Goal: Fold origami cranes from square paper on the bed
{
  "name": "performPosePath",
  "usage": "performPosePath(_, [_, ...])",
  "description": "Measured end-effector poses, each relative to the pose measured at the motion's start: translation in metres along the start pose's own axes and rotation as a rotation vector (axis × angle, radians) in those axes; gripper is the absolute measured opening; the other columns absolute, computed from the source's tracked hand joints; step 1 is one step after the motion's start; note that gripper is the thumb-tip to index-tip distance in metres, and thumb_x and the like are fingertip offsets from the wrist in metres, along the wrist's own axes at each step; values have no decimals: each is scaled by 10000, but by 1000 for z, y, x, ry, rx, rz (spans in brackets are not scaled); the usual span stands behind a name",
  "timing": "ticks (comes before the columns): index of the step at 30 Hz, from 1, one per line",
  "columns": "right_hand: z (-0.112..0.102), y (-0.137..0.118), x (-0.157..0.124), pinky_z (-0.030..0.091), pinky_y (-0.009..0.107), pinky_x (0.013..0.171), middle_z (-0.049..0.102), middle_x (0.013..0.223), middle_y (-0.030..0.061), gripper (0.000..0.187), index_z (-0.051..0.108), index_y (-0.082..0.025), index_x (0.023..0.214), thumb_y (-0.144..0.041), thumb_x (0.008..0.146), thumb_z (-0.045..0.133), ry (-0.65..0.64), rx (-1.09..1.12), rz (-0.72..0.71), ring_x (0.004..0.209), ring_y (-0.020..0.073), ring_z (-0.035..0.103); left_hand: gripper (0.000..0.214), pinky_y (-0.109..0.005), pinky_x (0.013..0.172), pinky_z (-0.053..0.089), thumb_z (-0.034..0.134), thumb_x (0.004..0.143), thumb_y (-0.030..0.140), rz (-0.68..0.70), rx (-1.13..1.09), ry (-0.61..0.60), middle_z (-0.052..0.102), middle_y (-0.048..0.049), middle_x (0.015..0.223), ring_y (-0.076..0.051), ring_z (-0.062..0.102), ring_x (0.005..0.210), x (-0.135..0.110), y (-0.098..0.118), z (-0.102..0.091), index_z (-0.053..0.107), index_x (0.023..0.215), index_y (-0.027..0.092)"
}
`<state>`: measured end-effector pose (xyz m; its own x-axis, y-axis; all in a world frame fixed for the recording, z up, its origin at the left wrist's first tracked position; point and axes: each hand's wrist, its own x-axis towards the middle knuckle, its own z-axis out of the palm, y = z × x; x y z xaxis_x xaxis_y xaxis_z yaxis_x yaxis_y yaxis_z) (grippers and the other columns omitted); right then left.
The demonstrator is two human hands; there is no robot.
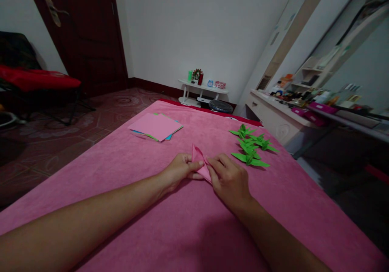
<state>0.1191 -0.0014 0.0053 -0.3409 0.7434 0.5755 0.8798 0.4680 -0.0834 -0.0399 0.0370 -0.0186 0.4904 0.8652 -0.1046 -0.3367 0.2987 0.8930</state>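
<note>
A partly folded sheet of pink origami paper [198,155] is held between my two hands just above the pink cloth. My left hand [184,166] pinches its left side, thumb on top and fingers beneath. On the right side, my right hand [229,179] grips the paper's edge between thumb and fingertips. One pointed corner of the paper sticks up away from me. To the right lie several folded green paper cranes [249,145] in a cluster. A stack of square paper sheets [154,126], pink on top with blue and green edges showing, rests to the left.
The pink cloth [121,191] covers the surface under my hands. Beyond it stands a low white shelf [205,88] with small items. A cluttered white dresser [273,110] is at the right, a chair with a red cover [39,79] at the left.
</note>
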Motion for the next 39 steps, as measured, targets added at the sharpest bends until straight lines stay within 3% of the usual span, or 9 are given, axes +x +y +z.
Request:
performPosePath(4, [0,-1,-2,381,253,663,611,820,57,241,654,-208,1010,-155,859,473,-5,-44,-32,745,151,557,290,-320,774,522,754,633,308,-14,-11,0,683,-94,744,-158,647,697,-1,0,0,686,756,54])
performPosePath(14, [-1,-4,-3,334,267,607,593,818,46,220,653,-241,992,-190,841,502,-52,-134,-32,681,148,517,290,-325,754,528,740,649,316,4,-4,-34,686,-92,752,-169,647,709,-2,-1,-1,687,781,64])
performPosePath(22, [-1,-7,-2,356,260,617,581,798,51,222,664,-225,964,-202,866,467,-50,-47,-6,681,145,522,275,-334,716,538,735,648,315,7,13,-18,677,-87,678,-167,642,649,-3,2,4,687,739,61])
performPosePath(27, [-1,-6,-2,397,266,669,592,840,51,197,648,-221,963,-230,851,486,-30,173,76,735,160,551,270,-322,668,546,738,639,303,13,13,34,674,-85,664,-156,632,613,-3,3,5,684,727,54])
performPosePath(32, [6,2,3,423,263,604,595,749,27,125,590,-197,844,-306,813,537,90,545,395,653,153,547,280,-315,653,545,748,622,315,22,55,73,675,-84,657,-154,631,592,-4,1,5,681,706,56])
performPosePath(36, [13,7,8,393,229,499,544,640,-11,192,557,-171,784,-331,715,638,24,884,580,543,118,497,280,-269,593,532,743,635,334,37,118,60,666,-65,627,-129,609,549,-4,0,7,680,692,66])
performPosePath(39, [16,7,8,397,226,504,551,630,-6,231,557,-154,736,-318,647,693,-33,989,634,544,113,497,289,-245,560,517,740,639,347,54,162,68,657,-51,609,-116,594,525,-4,-1,7,684,703,71])
